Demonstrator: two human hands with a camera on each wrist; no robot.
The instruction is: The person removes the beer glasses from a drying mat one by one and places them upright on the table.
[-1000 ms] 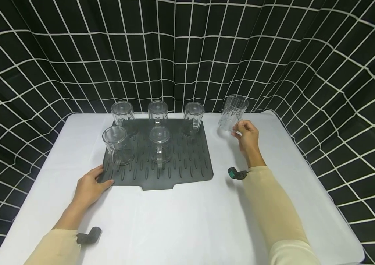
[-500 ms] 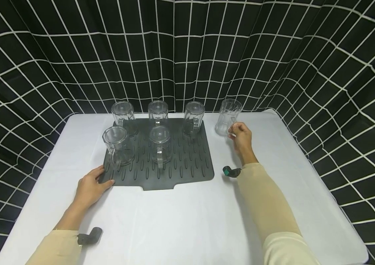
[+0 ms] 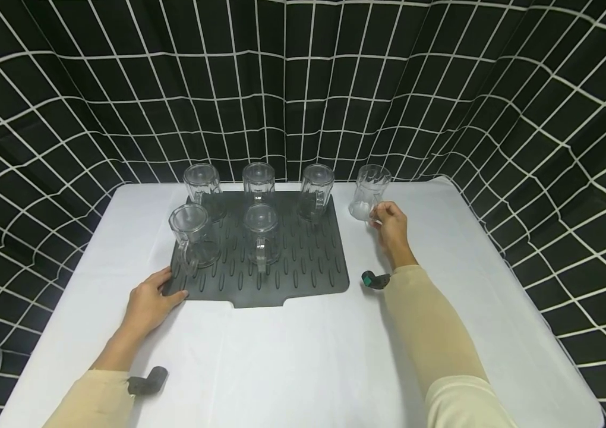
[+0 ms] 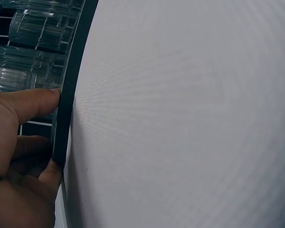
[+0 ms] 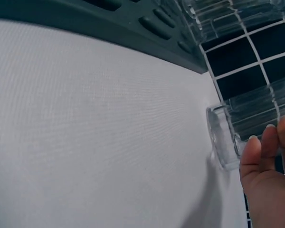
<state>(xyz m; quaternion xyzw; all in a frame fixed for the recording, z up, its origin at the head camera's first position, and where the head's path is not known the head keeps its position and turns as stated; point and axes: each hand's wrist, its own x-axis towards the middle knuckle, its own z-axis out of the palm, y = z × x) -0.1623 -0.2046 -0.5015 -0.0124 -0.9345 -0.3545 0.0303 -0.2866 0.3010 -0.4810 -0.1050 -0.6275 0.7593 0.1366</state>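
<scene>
My right hand (image 3: 393, 229) pinches the handle of a clear glass mug (image 3: 365, 189) just right of the dark grey drying mat (image 3: 308, 282). This mug stands upright, its thick base (image 5: 223, 137) at the white cloth in the right wrist view. At the mat's near left corner, my left hand (image 3: 148, 304) holds the edge, thumb (image 4: 38, 102) on the front side and fingers round the left side. Several similar mugs are upside down on the mat: a back row including the right one (image 3: 316, 187), plus a front left mug (image 3: 191, 229) and a front middle mug (image 3: 262, 229).
A white cloth (image 3: 281, 362) covers the table. Black curtain (image 3: 260, 77) with a white grid surrounds its back and sides. The back right mug on the mat stands close to the mug in my right hand. A dark wrist device (image 3: 148, 381) juts from each sleeve.
My right hand has moved the glass mug slightly left toward the mat and lowered it. My left hand stays at the mat's corner.
</scene>
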